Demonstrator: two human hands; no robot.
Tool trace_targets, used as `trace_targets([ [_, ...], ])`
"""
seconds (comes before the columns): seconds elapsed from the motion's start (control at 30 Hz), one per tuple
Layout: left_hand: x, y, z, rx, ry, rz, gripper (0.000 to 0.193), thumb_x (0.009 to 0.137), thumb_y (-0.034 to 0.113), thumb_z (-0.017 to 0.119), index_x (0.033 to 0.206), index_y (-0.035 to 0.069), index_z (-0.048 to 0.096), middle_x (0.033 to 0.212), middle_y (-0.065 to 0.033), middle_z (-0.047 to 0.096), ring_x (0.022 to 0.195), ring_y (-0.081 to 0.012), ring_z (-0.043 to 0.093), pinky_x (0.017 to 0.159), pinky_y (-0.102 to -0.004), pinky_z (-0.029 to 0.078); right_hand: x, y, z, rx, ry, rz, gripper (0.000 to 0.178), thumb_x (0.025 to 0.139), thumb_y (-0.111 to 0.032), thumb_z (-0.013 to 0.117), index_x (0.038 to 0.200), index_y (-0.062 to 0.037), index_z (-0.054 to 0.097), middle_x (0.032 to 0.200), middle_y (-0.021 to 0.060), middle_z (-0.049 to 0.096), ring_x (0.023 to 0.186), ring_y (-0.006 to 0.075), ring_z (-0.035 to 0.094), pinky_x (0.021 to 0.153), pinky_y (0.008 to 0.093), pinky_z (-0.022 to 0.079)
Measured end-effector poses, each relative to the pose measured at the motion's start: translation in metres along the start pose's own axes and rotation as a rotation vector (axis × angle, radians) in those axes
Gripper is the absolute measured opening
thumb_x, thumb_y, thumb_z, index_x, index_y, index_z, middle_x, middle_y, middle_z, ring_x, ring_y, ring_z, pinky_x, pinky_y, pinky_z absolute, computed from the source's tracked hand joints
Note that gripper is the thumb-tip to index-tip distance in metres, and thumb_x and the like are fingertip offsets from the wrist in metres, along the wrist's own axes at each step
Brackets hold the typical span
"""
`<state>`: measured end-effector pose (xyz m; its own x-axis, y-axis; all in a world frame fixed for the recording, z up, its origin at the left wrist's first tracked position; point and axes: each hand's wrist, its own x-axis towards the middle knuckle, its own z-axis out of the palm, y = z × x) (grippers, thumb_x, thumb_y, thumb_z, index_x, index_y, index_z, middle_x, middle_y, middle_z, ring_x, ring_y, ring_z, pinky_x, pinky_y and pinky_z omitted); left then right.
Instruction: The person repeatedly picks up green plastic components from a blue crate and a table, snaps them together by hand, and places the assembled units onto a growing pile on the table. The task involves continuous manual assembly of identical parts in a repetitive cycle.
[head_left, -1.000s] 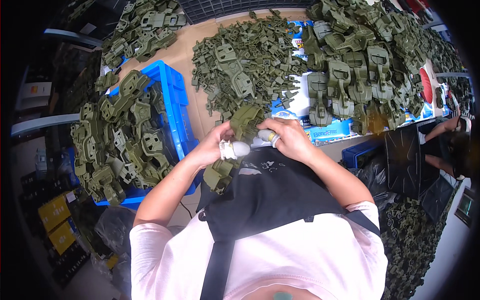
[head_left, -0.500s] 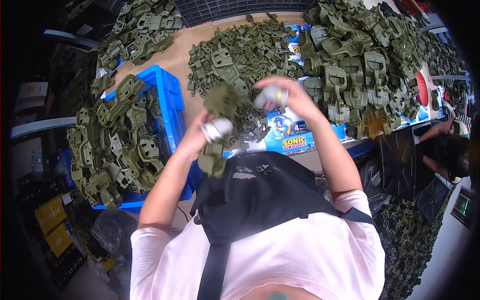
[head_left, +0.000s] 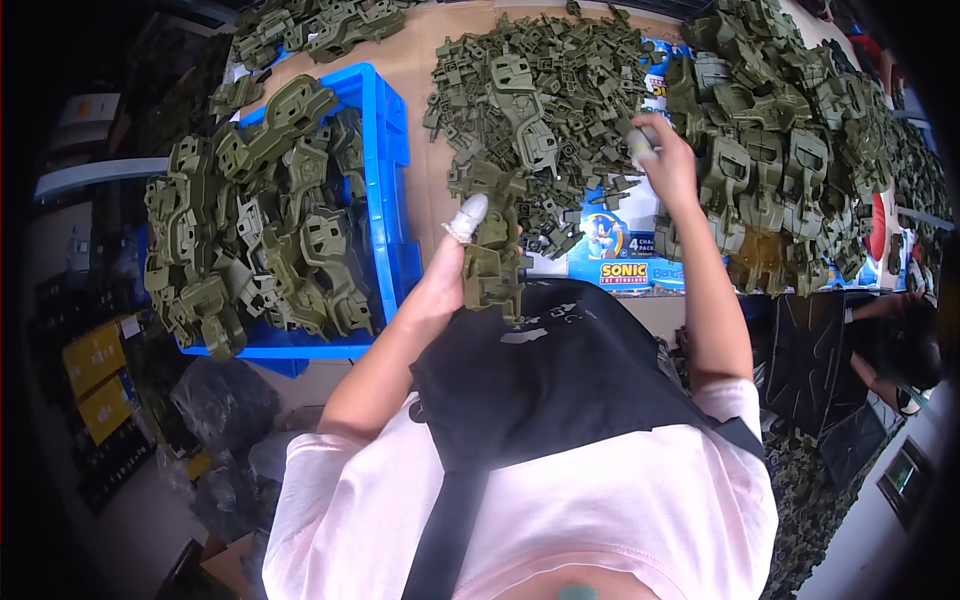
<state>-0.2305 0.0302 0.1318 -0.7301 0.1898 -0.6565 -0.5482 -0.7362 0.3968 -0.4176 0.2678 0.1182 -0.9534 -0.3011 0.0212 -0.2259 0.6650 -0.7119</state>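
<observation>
My left hand (head_left: 455,262) grips an olive-green plastic part (head_left: 492,262) and holds it up in front of my black apron; its thumb wears a white finger cot. My right hand (head_left: 665,163) reaches out over the table, resting against the pile of small olive-green parts (head_left: 535,110) in the middle. Its fingers curl around something pale and small; what it is cannot be made out.
A blue crate (head_left: 385,170) heaped with larger green parts stands at the left. More green parts are stacked at the right (head_left: 790,150). A printed cardboard sheet (head_left: 625,250) lies under the piles. Another person's hand (head_left: 885,305) shows at the right edge.
My right hand has gone from close to my chest, up and out to the parts pile. My left hand has kept the green part and lifted it slightly.
</observation>
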Motion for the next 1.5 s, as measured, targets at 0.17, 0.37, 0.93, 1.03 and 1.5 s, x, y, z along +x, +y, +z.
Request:
trace_targets([
  [0.17,-0.009,0.000,0.042,0.002,-0.022,-0.014,0.047,0.087,0.045,0.051,0.113,0.007,0.054,0.094,-0.0079,0.063,0.079,-0.0181,0.062,0.069,-0.0321,0.053,-0.120,-0.080,-0.029,0.238,-0.620,-0.329,0.026,0.074,-0.009,0.065,0.100,-0.0112,0.064,0.092,0.0114,0.063,0.091,0.0300,0.060,0.084,0.0367,0.047],
  [0.37,0.015,-0.008,0.039,0.158,-0.062,-0.180,0.035,0.088,0.028,0.055,0.115,0.006,0.052,0.104,-0.0080,0.060,0.092,-0.0175,0.061,0.078,-0.0329,0.051,-0.144,-0.091,-0.015,0.042,-0.581,-0.430,0.039,0.066,0.005,0.059,0.102,-0.0097,0.063,0.089,0.0164,0.059,0.085,0.0327,0.059,0.076,0.0385,0.048],
  [0.93,-0.005,-0.012,0.037,0.306,0.041,-0.090,0.047,0.085,0.026,0.058,0.123,0.009,0.037,0.106,-0.0101,0.056,0.088,-0.0197,0.060,0.062,-0.0335,0.053,-0.151,-0.100,0.009,0.096,-0.710,-0.425,0.045,0.059,0.006,0.051,0.101,-0.0093,0.056,0.084,0.0150,0.055,0.081,0.0344,0.058,0.071,0.0410,0.049],
  [1.03,-0.021,0.000,0.028,0.232,0.127,0.020,0.052,0.086,0.031,0.057,0.130,0.011,0.038,0.115,-0.0090,0.054,0.105,-0.0214,0.054,0.083,-0.0358,0.048,-0.126,-0.100,0.015,0.265,-0.762,-0.506,0.048,0.063,0.003,0.052,0.109,-0.0108,0.056,0.099,0.0142,0.059,0.093,0.0343,0.057,0.081,0.0395,0.046],
  [1.5,0.034,0.041,-0.031,0.360,0.040,0.419,0.053,0.085,0.037,0.053,0.130,0.013,0.040,0.126,-0.0091,0.048,0.115,-0.0252,0.046,0.097,-0.0385,0.036,-0.036,-0.063,0.094,0.117,-0.111,0.057,0.093,0.068,-0.008,0.064,0.143,-0.0193,0.010,0.127,0.0313,0.032,0.112,0.0416,0.040,0.096,0.0392,0.037],
])
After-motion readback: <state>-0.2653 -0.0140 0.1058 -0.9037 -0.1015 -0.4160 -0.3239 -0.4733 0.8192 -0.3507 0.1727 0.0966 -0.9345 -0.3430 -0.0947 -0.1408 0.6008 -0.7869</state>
